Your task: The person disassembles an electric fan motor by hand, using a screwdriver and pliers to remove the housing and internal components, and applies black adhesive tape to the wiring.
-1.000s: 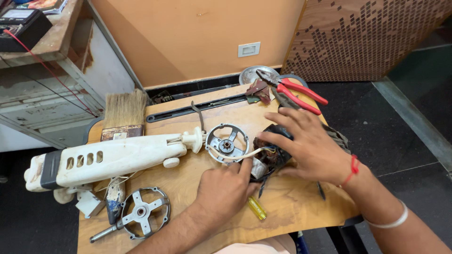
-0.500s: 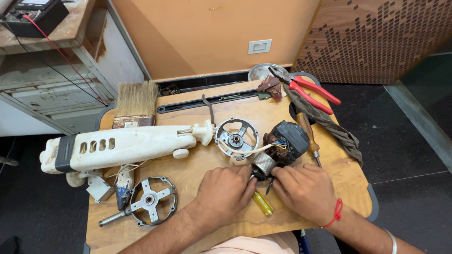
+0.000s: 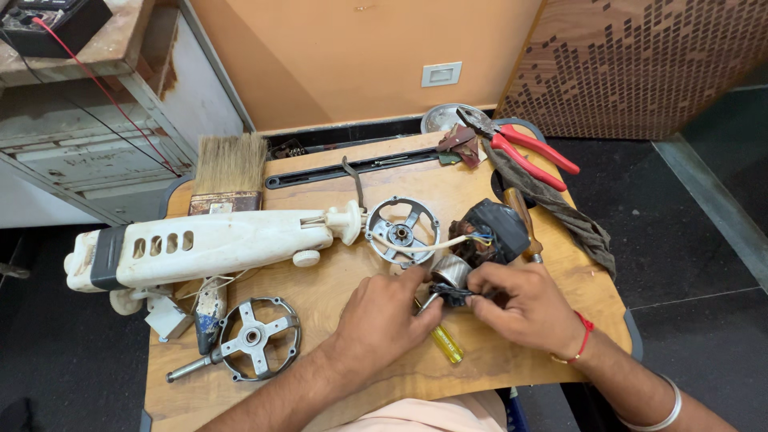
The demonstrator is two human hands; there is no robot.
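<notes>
Your right hand [image 3: 524, 308] has its fingers pinched on a small dark part [image 3: 453, 297] at the end of the motor's metal shaft [image 3: 451, 270]. Your left hand [image 3: 384, 316] rests its fingers against that same part from the other side. The dark motor core [image 3: 490, 234] lies just beyond, on the wooden tabletop [image 3: 336, 288]. A yellow-handled screwdriver [image 3: 445, 342] lies under your hands. Farther left sit a round metal end cover [image 3: 402, 232] and the long white housing [image 3: 212, 244]. Red pliers [image 3: 528, 152] lie at the far edge.

Both forearms reaching in from the desk's near edge. Left hand [image 3: 382, 314] knuckles up, fingers curled, index tip extended. Right hand [image 3: 520, 306] just beside it, fingertips pinched together, wrist angled inward.
</notes>
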